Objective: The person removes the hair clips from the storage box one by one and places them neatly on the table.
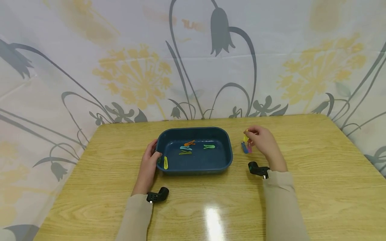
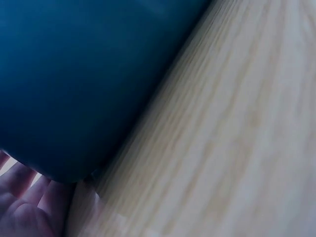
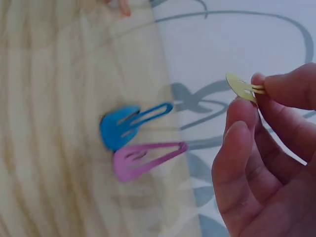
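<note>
We see the right hand (image 1: 263,142) raised a little above the wooden table (image 1: 316,187), to the right of the dark blue tray (image 1: 197,167), its fingers curled and its thumb and fingertips (image 3: 269,89) pinching a yellow hair clip (image 3: 240,87) by one end, so that the rest of the clip sticks out free. Just below it a blue hair clip (image 3: 126,126) and a pink hair clip (image 3: 143,159) lie side by side on the table, touching or nearly so. The left hand (image 1: 149,164) rests against the tray's left end, fingers bent round its rim. Inside the tray lie an orange clip (image 1: 189,143), a light blue clip (image 1: 185,148), a green clip (image 1: 209,146), an olive clip (image 1: 185,152) and another yellow clip (image 1: 165,162). In the left wrist view, only the tray's blurred outer wall, some table and the edge of a palm show; we cannot make out the fingertips there. The right wrist view is soft too, and the pinched clip's far end is hidden between the fingers.
</note>
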A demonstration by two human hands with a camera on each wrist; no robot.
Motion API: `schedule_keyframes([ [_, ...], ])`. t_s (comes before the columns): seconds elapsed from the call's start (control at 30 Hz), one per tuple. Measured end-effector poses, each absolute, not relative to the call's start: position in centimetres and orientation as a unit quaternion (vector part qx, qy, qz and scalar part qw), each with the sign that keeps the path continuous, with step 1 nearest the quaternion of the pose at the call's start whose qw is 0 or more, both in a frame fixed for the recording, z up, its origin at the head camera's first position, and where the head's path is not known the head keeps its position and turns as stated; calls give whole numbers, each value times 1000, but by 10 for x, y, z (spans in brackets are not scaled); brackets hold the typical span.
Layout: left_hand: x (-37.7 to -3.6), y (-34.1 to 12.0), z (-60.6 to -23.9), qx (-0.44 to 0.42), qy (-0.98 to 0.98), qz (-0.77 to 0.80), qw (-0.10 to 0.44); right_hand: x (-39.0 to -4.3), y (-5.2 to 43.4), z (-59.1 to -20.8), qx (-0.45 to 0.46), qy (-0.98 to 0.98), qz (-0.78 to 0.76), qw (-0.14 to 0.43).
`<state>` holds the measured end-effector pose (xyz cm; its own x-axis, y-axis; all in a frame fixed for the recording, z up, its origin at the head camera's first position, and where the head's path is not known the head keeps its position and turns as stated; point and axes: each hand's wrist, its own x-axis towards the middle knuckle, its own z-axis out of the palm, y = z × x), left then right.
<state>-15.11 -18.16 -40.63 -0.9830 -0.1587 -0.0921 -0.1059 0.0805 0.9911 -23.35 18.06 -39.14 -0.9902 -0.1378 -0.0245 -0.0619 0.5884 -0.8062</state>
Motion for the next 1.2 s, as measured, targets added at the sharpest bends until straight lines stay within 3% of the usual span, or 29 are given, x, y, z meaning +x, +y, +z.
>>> schedule_keyframes([
  [0.47, -158, -188, -422, 91, -734, -673, 23, -233, 202, -409, -14, 906, -419, 47],
  [0.73, -162, -191, -432, 84, -740, -666, 34, -233, 202, -406, -23, 915, -392, 91],
  [0.93, -161, -190, -429, 85, -741, -665, 27, -233, 203, -409, -22, 918, -378, 116],
  [1.2, -151, -183, -408, 84, -741, -666, 16, -234, 203, -411, -37, 929, -354, 104],
])
